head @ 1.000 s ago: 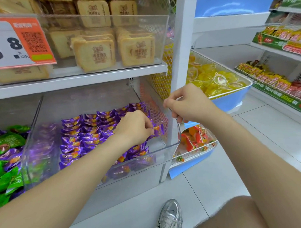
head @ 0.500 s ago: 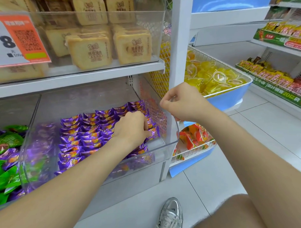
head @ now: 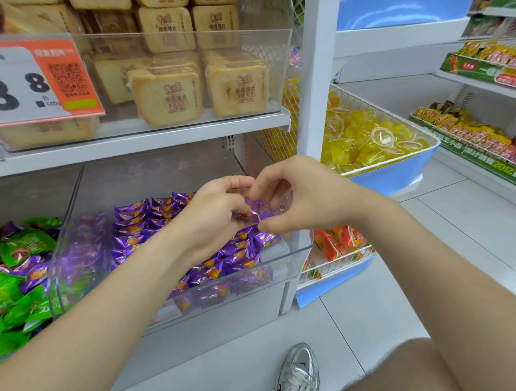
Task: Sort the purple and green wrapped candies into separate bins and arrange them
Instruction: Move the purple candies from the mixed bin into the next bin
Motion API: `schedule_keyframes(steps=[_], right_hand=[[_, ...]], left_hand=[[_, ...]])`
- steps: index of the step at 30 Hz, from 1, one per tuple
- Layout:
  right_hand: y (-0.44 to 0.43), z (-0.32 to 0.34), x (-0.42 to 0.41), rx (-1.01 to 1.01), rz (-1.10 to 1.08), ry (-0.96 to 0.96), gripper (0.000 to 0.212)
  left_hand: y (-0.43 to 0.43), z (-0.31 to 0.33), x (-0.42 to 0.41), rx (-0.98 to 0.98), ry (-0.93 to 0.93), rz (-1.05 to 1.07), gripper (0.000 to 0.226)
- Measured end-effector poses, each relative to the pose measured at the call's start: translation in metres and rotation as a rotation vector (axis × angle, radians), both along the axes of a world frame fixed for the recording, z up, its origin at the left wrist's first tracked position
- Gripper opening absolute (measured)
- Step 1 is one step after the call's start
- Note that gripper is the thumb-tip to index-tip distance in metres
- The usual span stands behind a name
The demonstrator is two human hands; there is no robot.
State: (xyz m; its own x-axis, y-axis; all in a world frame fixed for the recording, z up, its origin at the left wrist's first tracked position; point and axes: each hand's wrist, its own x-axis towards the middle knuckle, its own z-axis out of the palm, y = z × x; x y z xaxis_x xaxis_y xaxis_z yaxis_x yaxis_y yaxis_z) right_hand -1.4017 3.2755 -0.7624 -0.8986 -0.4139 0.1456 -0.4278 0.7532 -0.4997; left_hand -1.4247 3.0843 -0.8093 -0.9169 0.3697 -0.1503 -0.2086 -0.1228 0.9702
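**A:** How should that step have been done well?

**B:** In my judgement, the purple candy [head: 253,211] wanted squaring up before it went down. It should have gone in flat, with its ends in line with the rows of purple candies [head: 135,226] already laid in the clear bin [head: 297,258]. The open spot at the right end of the rows looked the place for it, and it needed setting in there without knocking its neighbours.

**A:** Where was it at that point?

**B:** It was in the air, just above the right part of that bin, between both hands.

**A:** And the hands?

**B:** The left hand [head: 213,220] had its fingers curled close round the candy's left end. The right hand [head: 306,199] was narrowed to a pinch on the other end, as far as I could tell, with the thumb below and the forefinger above. Its other fingers were loosely bent.

**A:** Was anything left to sort?

**B:** To the left of the clear bin lay green candies [head: 21,247] with a few purple ones mixed in. So I judged the sorting unfinished.
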Motion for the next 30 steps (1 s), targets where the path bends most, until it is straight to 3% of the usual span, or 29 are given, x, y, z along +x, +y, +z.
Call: schedule_keyframes(steps=[2,4,9,13,17,20,23,30], right_hand=[[-0.005,-0.002,0.000,0.008,0.022,0.026,0.047],[-0.005,0.000,-0.002,-0.022,0.013,0.071,0.041],[0.005,0.005,-0.002,-0.074,-0.007,0.015,0.014],[0.009,0.004,-0.001,-0.123,0.008,-0.032,0.014],[0.016,0.005,0.000,-0.128,0.013,-0.091,0.018],[0.020,0.003,-0.003,-0.282,-0.070,-0.051,0.002],[0.021,-0.003,-0.009,-0.264,-0.147,0.059,0.010],[0.023,-0.009,-0.012,-0.250,-0.169,0.075,0.010]], left_hand=[[-0.005,0.003,0.007,0.089,0.017,-0.039,0.043],[-0.010,0.002,0.011,0.111,0.031,-0.037,0.033],[-0.022,0.007,0.017,-0.164,0.115,-0.090,0.023],[-0.024,0.016,0.011,-0.102,-0.072,-0.160,0.030],[-0.018,0.010,0.002,-0.295,-0.047,-0.215,0.034],[-0.007,0.003,-0.002,-0.573,0.115,-0.169,0.028],[0.012,-0.006,-0.003,-0.841,0.380,-0.096,0.023],[0.036,-0.028,-0.008,-1.123,0.617,-0.086,0.020]])
